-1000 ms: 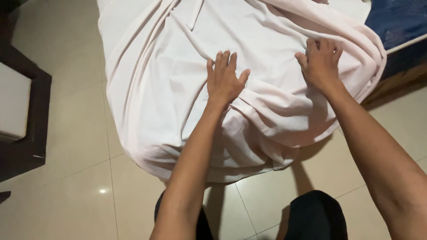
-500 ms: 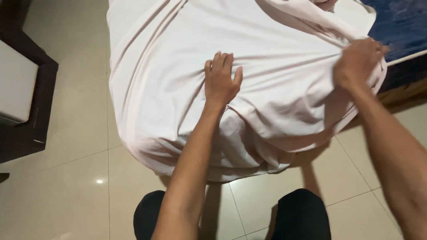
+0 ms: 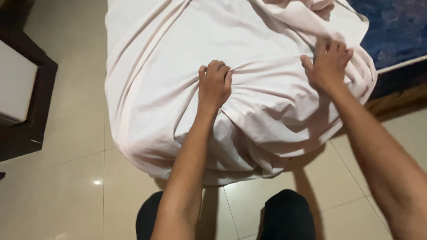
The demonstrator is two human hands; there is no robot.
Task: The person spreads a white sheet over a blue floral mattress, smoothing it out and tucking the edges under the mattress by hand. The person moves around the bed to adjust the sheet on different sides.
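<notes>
Sheet (image 3: 178, 66), pale pink, draped over the corner of a bed and hanging down toward the tiled floor (image 3: 53, 195) in loose folds. It fills the upper middle of the head view, from about 10 o'clock round to 2 o'clock.

Left hand (image 3: 215, 84): near frame centre, knuckles up, fingers curled. The grip is closed on a bunch of the sheet; creases fan out from under the fingers toward 3 o'clock and 9 o'clock. Cloth lies directly under and inside this grip.

Right hand (image 3: 328, 66): at about 2 o'clock from the left hand, well apart from it. Fingers spread, palm down, pressed flat on the sheet beside a raised ridge of folded cloth. The grip is apart, touching the sheet and not clamped on it. Fingertips partly sink into the fold, so whether any of them hook the cloth is hard to say.

Blue mattress (image 3: 396, 31) shows uncovered at 2 o'clock, just beyond the right hand, with a wooden bed frame (image 3: 396, 100) below it. Dark piece of furniture (image 3: 31, 111) stands at 9 o'clock, clear of the bed. Dark-clad knees of the person show at 6 o'clock.
</notes>
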